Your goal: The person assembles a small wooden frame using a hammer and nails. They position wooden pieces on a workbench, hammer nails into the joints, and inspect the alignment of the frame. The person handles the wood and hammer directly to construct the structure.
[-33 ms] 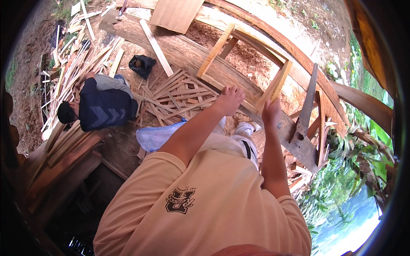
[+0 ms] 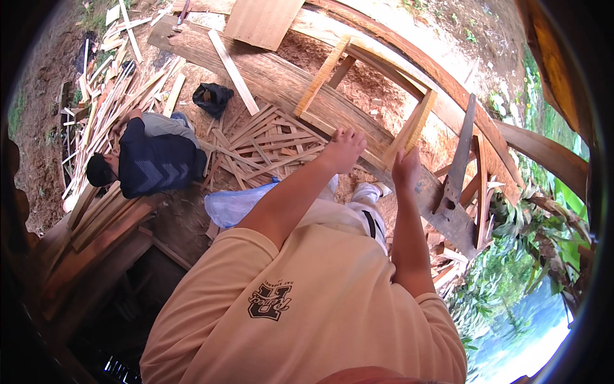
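A wooden frame (image 2: 416,128) of joined slats stands on a long weathered plank (image 2: 275,80) that serves as a bench in front of me. My left hand (image 2: 345,151) is curled over the near rail, its fingers resting on top. At the frame's right near corner, my right hand (image 2: 407,170) is closed around the end of the upright slat. Part of that grip is hidden behind the fingers. To the right of this hand a handsaw (image 2: 457,160) lies across the bench, its blade pointing away from me.
A person (image 2: 157,153) in a dark jacket crouches at left beside piled wood strips (image 2: 141,93). More loose offcuts (image 2: 275,141) lie below the bench, with a black bag (image 2: 212,99) and a pale blue plastic sheet (image 2: 236,205). A flat board (image 2: 263,22) rests at the far side.
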